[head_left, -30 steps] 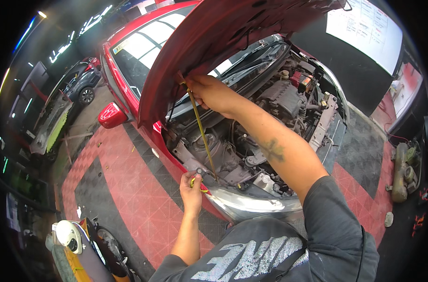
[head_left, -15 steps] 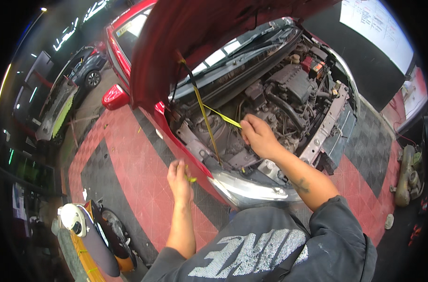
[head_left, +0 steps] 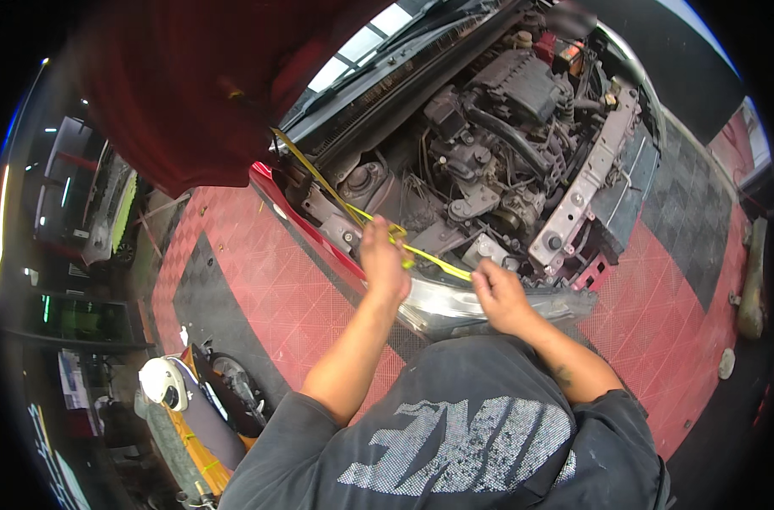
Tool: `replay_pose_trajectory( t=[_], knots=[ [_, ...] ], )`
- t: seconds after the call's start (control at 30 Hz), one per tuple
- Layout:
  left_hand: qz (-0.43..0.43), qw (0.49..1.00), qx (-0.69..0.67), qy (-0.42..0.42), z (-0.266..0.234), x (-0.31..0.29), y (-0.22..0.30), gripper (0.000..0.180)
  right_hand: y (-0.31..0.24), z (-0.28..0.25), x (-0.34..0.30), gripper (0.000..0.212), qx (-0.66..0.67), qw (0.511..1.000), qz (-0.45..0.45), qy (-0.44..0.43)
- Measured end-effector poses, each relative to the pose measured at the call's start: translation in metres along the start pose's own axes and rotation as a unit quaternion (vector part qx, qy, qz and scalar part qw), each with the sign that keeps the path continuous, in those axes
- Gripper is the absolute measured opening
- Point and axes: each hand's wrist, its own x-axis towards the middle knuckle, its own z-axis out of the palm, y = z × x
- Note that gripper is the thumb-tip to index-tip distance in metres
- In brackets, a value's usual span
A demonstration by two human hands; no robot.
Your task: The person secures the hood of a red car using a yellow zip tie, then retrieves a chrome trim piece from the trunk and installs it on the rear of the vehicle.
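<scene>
A bright yellow-green strip [head_left: 442, 265], thin and flexible like a strap or cord, runs between my hands over the front corner of a red car's open engine bay. My right hand [head_left: 499, 296], closed, pinches its end just above the headlight [head_left: 442, 299]. Closed around another part of the strip is my left hand [head_left: 384, 265], where loops show by the fingers. Beyond the left hand, a yellow hood prop rod [head_left: 319, 174] slants up toward the raised red hood [head_left: 183, 93]. Whether the strip is tied to the rod is unclear.
The engine [head_left: 510, 93] lies exposed behind the radiator support [head_left: 583, 191]. Red and black tiles [head_left: 259, 272] cover the floor. At lower left stands a motorcycle [head_left: 217, 416] with a white helmet [head_left: 162, 382] on it. A dark wall [head_left: 693, 76] rises beyond the car's right side.
My left hand has moved right and up to the strip over the fender. My right hand has come down toward the headlight, pulling the strip along. The view has shifted.
</scene>
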Motion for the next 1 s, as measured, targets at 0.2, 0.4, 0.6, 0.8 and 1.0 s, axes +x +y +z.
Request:
replay_pose_trajectory(
  t=[0.2, 0.4, 0.6, 0.8, 1.0],
  knots=[
    [0.018, 0.944, 0.32, -0.076, -0.054, -0.044, -0.076, 0.038, 0.058, 0.015, 0.044, 0.035, 0.283, 0.948, 0.141, 0.03],
    [0.079, 0.747, 0.516, -0.412, -0.02, -0.091, -0.085, 0.027, 0.025, 0.085, 0.143, 0.042, 0.269, 0.868, 0.308, -0.282],
    [0.133, 0.811, 0.501, -0.273, -0.022, -0.097, -0.068, 0.036, 0.076, 0.053, 0.124, 0.046, 0.232, 0.907, 0.244, -0.254],
    [0.234, 0.906, 0.342, -0.092, 0.018, -0.088, -0.074, 0.021, 0.024, 0.015, 0.047, 0.067, 0.554, 0.743, 0.266, -0.267],
    [0.411, 0.708, 0.56, -0.126, 0.04, -0.055, -0.057, 0.043, -0.006, 0.005, 0.038, 0.068, 0.726, 0.597, 0.295, -0.174]
  ],
)
